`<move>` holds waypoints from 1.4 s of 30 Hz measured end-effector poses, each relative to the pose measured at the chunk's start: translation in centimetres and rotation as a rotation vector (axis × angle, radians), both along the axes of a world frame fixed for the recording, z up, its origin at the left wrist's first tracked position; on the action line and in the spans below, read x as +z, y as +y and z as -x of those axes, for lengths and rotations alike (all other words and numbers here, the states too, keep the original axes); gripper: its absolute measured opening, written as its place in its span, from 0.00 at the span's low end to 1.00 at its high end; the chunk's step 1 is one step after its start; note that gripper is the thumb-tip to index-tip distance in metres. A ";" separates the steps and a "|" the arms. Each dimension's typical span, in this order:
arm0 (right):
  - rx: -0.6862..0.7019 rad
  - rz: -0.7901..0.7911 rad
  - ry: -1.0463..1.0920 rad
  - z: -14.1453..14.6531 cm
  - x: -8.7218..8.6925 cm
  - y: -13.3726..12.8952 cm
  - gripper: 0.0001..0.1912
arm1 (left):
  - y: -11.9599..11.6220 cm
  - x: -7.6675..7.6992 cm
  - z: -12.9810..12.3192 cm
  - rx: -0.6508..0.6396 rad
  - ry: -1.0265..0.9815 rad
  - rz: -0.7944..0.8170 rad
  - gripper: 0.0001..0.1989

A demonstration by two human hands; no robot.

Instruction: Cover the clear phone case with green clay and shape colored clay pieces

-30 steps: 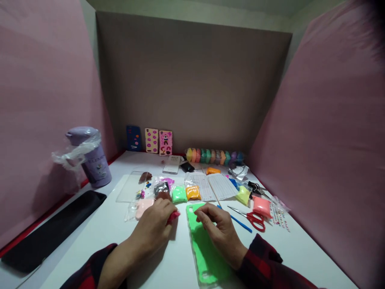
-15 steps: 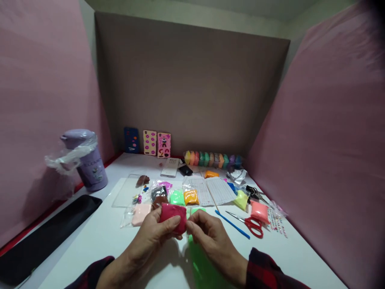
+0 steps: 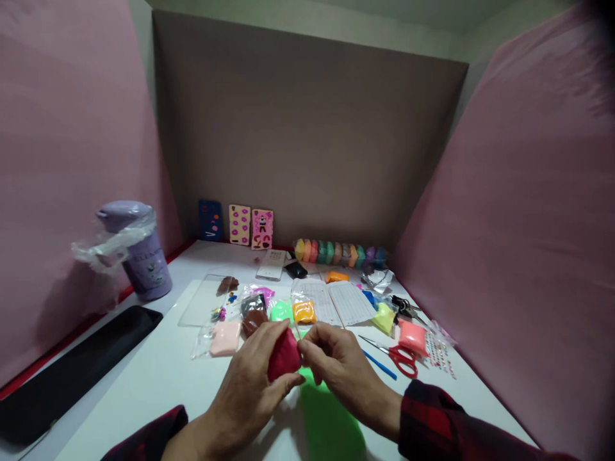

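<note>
My left hand (image 3: 245, 378) is wrapped round a crimson packet of modelling clay (image 3: 284, 356), thumb below and fingers over the top. At the packet's right edge my right hand (image 3: 334, 362) is closed in a pinch, its fingertips against the wrapper. A thin pale stick shows just above those fingertips; whether they touch it I cannot tell. Under both hands a bright green flat piece (image 3: 331, 422) lies on the white table. Beyond the hands are clay packets in brown (image 3: 254, 323), light green (image 3: 282, 312) and orange (image 3: 304, 312).
Red-handled scissors (image 3: 403, 360) and a blue tool (image 3: 380, 365) lie to the right, near a coral packet (image 3: 413, 337). A purple tumbler (image 3: 148, 266) and a black case (image 3: 81, 371) stand and lie left. Decorated phone cases (image 3: 239, 225) lean at the back.
My left hand has turned over the crimson packet, tilting it and covering more of it. My right hand stays at its edge, now hiding part of the blue tool.
</note>
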State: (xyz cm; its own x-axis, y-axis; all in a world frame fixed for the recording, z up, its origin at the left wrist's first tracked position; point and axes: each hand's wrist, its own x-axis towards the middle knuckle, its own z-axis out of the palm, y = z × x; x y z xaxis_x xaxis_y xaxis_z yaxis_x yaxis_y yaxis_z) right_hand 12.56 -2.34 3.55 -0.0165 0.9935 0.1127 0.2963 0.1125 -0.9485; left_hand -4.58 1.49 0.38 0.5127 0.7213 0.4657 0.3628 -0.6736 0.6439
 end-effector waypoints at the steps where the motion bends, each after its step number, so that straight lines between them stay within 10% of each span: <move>1: 0.018 0.027 0.045 0.0 0.0 0.2 0.14 | 0.1 -0.2 0.1 0.007 0.020 -0.014 0.31; 18: 0.203 0.187 0.450 -1.1 -2.3 2.1 0.13 | 1.1 -1.1 0.7 -0.024 0.139 -0.029 0.35; 42: 0.245 0.144 0.452 -1.4 -3.3 2.2 0.11 | 0.9 -0.6 0.6 -0.014 0.160 -0.093 0.34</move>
State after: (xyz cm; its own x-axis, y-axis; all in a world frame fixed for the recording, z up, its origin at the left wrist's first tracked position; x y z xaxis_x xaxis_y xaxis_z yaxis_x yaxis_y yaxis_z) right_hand 13.97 -0.16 0.24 -0.2318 0.9724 0.0249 -0.1645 -0.0140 -0.9863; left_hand -5.14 2.41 -0.20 0.5956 0.6710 0.4416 0.4458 -0.7334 0.5132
